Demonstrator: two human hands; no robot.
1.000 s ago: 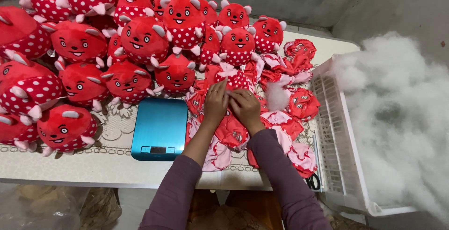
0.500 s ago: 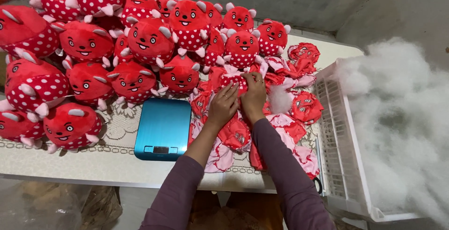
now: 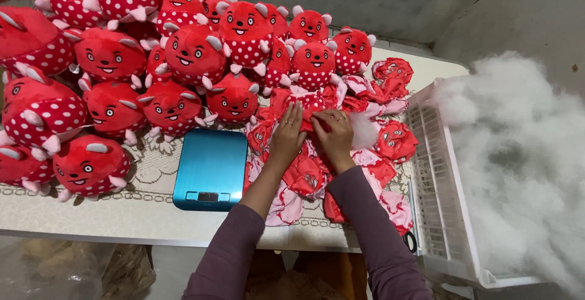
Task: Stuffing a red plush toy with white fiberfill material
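Near the middle of the frame, the left hand point(image 3: 287, 136) and right hand point(image 3: 334, 135) both pinch one flat, empty red toy skin point(image 3: 311, 106) on top of the pile of skins point(image 3: 304, 175). It looks like the picking-up step. Lifting it free likely needs a firm grip.

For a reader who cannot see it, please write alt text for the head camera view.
Two hands, left hand and right hand, press on an unstuffed red plush skin atop a pile of flat skins. Stuffed red plush toys crowd the table's left, beside a blue kitchen scale; a white crate of white fibre filling stands right.
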